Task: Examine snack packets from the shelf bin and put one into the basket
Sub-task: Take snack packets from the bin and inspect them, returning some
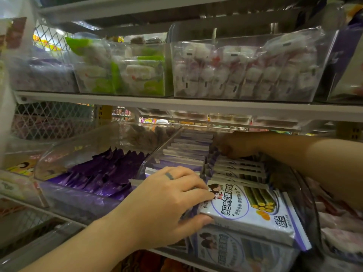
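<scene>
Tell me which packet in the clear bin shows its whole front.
The front packet, gripped by the left hand: it lies face-up, while the packets behind stand on edge in a row.

snack packet (255, 209) | white-purple, tilted at bin front | packets (238, 170) upright behind

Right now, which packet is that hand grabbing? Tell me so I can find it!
Look below the middle shelf, in the clear bin right of the dark purple wrappers. The left hand pinches the front white seaweed-roll packet. Unlike the upright packets behind, it lies tilted face up, showing a cartoon child and green rolls.
</scene>
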Demonstrator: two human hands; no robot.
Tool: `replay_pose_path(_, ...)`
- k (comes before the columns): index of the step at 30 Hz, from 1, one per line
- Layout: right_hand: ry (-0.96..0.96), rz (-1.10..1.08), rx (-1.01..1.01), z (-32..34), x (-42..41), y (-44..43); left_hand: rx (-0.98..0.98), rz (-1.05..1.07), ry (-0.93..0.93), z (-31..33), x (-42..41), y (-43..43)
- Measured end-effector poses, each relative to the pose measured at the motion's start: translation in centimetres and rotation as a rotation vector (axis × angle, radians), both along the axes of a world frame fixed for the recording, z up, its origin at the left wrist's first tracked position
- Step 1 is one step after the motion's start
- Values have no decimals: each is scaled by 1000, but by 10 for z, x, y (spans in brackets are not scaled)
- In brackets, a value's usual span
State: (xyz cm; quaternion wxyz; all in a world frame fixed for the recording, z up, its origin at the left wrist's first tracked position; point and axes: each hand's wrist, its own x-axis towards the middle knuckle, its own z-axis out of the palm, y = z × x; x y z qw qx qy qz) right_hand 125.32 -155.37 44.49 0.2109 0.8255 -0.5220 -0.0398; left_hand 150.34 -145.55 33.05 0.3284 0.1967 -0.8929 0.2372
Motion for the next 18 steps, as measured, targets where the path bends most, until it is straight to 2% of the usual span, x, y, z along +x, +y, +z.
replay_pose_path(10,158,-176,78,0,16,-19,-5,32,-21,1,0,4)
replay_pose_path(14,107,-171,13,-3,10,-17,-9,37,-31,1,2,5)
replay_pose_path(18,222,-216,-48,-6,10,-10,-17,43,-40,1,3,7)
